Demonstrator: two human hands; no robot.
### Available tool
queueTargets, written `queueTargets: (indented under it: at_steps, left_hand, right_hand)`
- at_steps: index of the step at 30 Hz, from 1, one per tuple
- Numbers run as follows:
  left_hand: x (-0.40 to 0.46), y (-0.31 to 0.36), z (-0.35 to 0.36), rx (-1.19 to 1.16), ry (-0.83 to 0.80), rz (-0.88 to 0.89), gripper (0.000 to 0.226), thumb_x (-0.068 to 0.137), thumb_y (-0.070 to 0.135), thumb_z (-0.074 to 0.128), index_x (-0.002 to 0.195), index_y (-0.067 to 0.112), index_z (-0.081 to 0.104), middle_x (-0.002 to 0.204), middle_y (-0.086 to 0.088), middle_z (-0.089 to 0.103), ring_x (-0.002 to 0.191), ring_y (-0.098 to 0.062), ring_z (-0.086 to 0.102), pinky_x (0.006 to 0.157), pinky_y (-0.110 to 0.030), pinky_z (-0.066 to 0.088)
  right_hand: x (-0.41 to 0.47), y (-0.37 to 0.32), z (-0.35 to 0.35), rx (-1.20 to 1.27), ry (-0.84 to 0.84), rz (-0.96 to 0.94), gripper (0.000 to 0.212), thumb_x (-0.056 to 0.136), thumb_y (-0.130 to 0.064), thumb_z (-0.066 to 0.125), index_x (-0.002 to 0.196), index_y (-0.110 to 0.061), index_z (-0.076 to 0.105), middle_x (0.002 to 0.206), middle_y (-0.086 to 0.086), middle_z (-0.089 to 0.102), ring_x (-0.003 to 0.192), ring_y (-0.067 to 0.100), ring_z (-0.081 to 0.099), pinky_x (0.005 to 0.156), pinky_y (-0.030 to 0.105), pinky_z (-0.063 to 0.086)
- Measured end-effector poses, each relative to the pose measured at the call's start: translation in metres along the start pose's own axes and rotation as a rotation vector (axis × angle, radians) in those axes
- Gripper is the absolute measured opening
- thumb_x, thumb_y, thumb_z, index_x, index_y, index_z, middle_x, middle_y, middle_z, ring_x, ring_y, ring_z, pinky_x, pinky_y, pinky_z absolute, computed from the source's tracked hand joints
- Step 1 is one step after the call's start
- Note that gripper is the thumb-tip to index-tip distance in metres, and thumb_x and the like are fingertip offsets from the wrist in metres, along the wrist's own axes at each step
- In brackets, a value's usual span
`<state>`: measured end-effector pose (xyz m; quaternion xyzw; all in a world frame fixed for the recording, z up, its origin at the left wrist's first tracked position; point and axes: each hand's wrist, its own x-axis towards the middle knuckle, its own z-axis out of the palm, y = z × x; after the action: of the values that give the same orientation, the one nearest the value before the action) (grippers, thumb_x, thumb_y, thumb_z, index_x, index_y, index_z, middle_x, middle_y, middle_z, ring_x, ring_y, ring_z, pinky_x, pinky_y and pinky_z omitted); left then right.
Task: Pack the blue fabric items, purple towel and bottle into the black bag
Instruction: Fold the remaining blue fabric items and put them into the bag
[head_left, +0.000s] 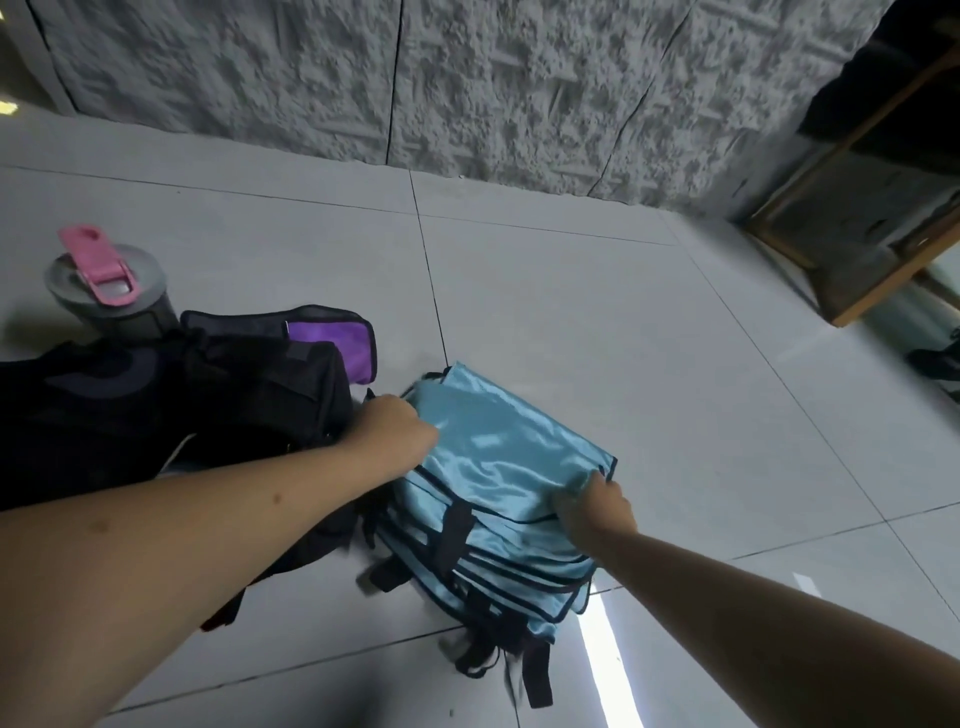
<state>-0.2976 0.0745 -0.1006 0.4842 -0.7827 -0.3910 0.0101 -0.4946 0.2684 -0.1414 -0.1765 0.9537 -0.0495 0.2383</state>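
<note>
**Both hands on the blue stack**

Left hand (402, 423) grips the stack of blue fabric items (498, 488) at its left edge, right hand (597, 506) pinches the right edge. Black bag (171, 410) lies just left of the left fingers; purple towel (332, 348) and bottle (104, 283) lie beyond.

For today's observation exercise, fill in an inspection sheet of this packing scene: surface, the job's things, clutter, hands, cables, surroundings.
Surface: grey tiled floor with dark grout lines and a bright glare strip.
Job's things: stack of blue fabric items with dark trim on the floor; black bag to its left; purple towel behind the bag in a mesh pouch; bottle with pink lid upright beyond the bag.
Clutter: nothing seen.
Hands: left hand grips the stack's left edge; right hand grips its right edge.
Cables: nothing seen.
Surroundings: textured grey wall; wooden-framed object at right.
</note>
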Motion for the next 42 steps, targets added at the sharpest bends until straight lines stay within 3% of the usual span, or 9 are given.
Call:
queueTargets:
  at_steps: [3,11,16,22,26,30,34,37,42]
  left_hand:
    - [-0.019,0.002,-0.002,-0.326,-0.082,-0.080,0.018,0.064,0.018,0.064,0.058,0.014,0.048,0.061,-0.003,0.044,0.059,-0.020,0.041,0.056,-0.029,0.032]
    - [-0.027,-0.028,0.016,-0.470,-0.287,-0.361,0.030,0.083,0.039,0.073,0.104,0.019,0.066,0.097,-0.005,0.070,0.074,-0.019,0.060,0.049,-0.021,0.043]
    - [-0.025,-0.023,0.011,-0.414,-0.289,-0.163,0.051,0.065,0.016,0.079,0.115,0.019,0.068,0.099,-0.002,0.074,0.094,-0.023,0.070,0.092,-0.041,0.057]
    - [-0.044,-0.011,0.005,-0.358,-0.302,0.095,0.045,0.078,0.004,0.066,0.113,0.032,0.070,0.094,0.005,0.076,0.089,-0.017,0.072,0.081,-0.034,0.061]
    - [-0.054,-0.014,0.005,-0.155,-0.223,0.111,0.049,0.082,0.009,0.055,0.124,0.032,0.064,0.104,0.005,0.072,0.091,-0.016,0.069,0.082,-0.033,0.061]
    - [-0.064,-0.019,0.003,-0.050,-0.319,-0.183,0.007,0.080,0.015,0.063,0.086,0.012,0.060,0.089,-0.005,0.061,0.090,-0.022,0.060,0.076,-0.030,0.052]
    - [-0.061,-0.039,0.013,-0.323,-0.387,-0.377,0.064,0.066,0.036,0.081,0.120,0.011,0.059,0.126,-0.006,0.061,0.113,-0.026,0.058,0.101,-0.036,0.046]
    - [-0.055,-0.044,0.025,-0.430,-0.211,-0.377,0.051,0.079,0.038,0.077,0.110,0.005,0.054,0.113,-0.009,0.064,0.098,-0.023,0.062,0.084,-0.033,0.051]
    - [-0.054,-0.041,0.028,-0.429,-0.074,-0.164,0.017,0.084,0.021,0.059,0.097,0.016,0.070,0.095,-0.008,0.074,0.084,-0.026,0.070,0.080,-0.043,0.061]
  right_hand:
    - [-0.001,-0.006,-0.001,-0.104,-0.084,-0.041,0.107,0.064,-0.101,0.032,0.123,-0.019,0.065,0.120,0.010,0.065,0.102,0.031,0.066,0.085,0.035,0.055]
    - [-0.009,-0.013,-0.013,0.043,-0.061,0.113,0.091,0.054,-0.091,0.063,0.096,-0.011,0.055,0.085,0.002,0.064,0.073,0.021,0.066,0.066,0.035,0.060]
    - [-0.003,-0.012,-0.016,0.142,-0.036,0.115,0.052,0.080,-0.050,0.068,0.109,-0.008,0.063,0.084,0.002,0.062,0.068,0.017,0.060,0.055,0.029,0.053]
    - [-0.002,-0.021,-0.016,0.028,0.012,0.040,0.057,0.094,-0.038,0.034,0.138,-0.004,0.048,0.130,0.020,0.059,0.118,0.038,0.058,0.100,0.041,0.049]
    - [0.002,-0.030,-0.020,0.041,0.147,-0.301,0.054,0.090,-0.029,0.054,0.143,-0.022,0.048,0.136,0.008,0.058,0.122,0.029,0.055,0.102,0.039,0.047]
    - [-0.004,-0.059,-0.010,-0.015,-0.078,-0.472,0.051,0.094,-0.030,0.062,0.144,-0.032,0.049,0.131,0.000,0.064,0.110,0.021,0.063,0.084,0.025,0.048]
    - [-0.005,-0.069,0.008,-0.243,-0.142,-0.521,0.032,0.092,-0.024,0.061,0.120,-0.039,0.062,0.115,-0.007,0.065,0.109,0.024,0.065,0.084,0.031,0.052]
    - [-0.007,-0.066,0.008,-0.322,-0.114,-0.566,0.016,0.088,-0.028,0.065,0.097,-0.040,0.062,0.099,-0.014,0.060,0.103,0.024,0.064,0.084,0.039,0.059]
    - [0.003,-0.044,-0.011,-0.044,-0.041,-0.313,0.087,0.077,-0.059,0.071,0.150,-0.026,0.039,0.143,0.004,0.054,0.129,0.028,0.052,0.101,0.040,0.047]
